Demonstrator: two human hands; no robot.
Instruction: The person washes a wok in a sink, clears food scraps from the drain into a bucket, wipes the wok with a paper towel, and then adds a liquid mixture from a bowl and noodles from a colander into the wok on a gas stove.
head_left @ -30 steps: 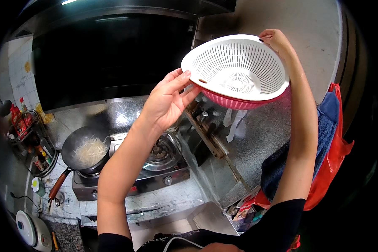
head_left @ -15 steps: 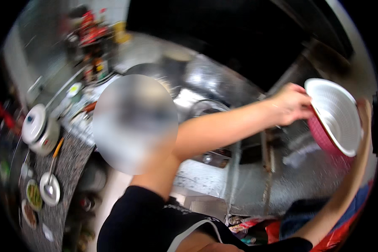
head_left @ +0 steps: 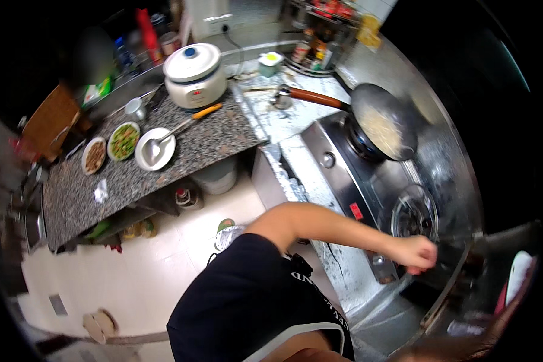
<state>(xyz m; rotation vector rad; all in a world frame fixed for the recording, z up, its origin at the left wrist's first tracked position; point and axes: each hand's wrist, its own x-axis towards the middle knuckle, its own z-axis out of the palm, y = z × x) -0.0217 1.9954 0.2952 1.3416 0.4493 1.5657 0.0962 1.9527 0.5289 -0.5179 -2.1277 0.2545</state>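
Note:
My left hand [head_left: 417, 253] hovers past the front end of the gas stove, its fingers curled in with nothing showing in them. At the far right edge is a plastic colander [head_left: 519, 274], white inside and pinkish red outside, turned nearly edge-on. My right hand [head_left: 513, 314] is against it, blurred and partly in shadow; it appears to grip the colander, though its fingers are mostly hidden. On the far burner sits a dark wok [head_left: 381, 123] with a wooden handle, holding pale strips in cloudy liquid.
A glass lid [head_left: 415, 212] rests by the near burner. On the granite counter [head_left: 205, 136] stand a white electric pot [head_left: 194, 75], a plate with a ladle [head_left: 157, 149], a dish of chopped greens [head_left: 124, 141] and a dish of brown bits [head_left: 94, 155]. Bottles fill a corner rack [head_left: 320, 51].
My left hand has let go of the colander and drawn back from it. The colander has moved toward the right edge beside my right hand. My view has swung left.

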